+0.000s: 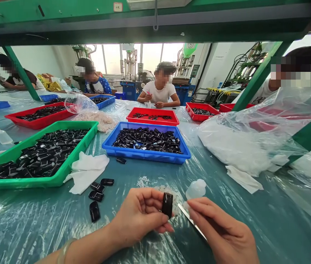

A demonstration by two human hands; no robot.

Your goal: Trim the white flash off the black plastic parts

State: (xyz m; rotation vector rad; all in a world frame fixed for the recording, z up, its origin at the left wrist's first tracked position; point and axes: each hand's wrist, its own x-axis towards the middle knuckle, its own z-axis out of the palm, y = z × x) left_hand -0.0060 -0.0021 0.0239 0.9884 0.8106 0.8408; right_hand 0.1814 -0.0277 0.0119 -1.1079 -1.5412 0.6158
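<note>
My left hand [141,212] is closed around a small glossy black plastic part [167,205], held upright between thumb and fingers. Just to its right, my right hand [221,227] pinches a slim silver metal tool [191,219] whose end points toward the part without touching it. Whether the tool is a blade or tweezers I cannot tell. Beneath the hands lie small whitish scraps [143,181] on the plastic-covered table. Several loose black parts [95,211] rest left of my left hand. A translucent squeeze bottle [196,189] is beyond my right fingers.
A green tray [59,179] and a blue tray [147,156] hold many black parts, with a white cloth [88,170] between them. Red trays [152,121] stand farther back. A clear bag [234,146] bulges at right. A green beam [155,29] crosses overhead. Several co-workers sit across.
</note>
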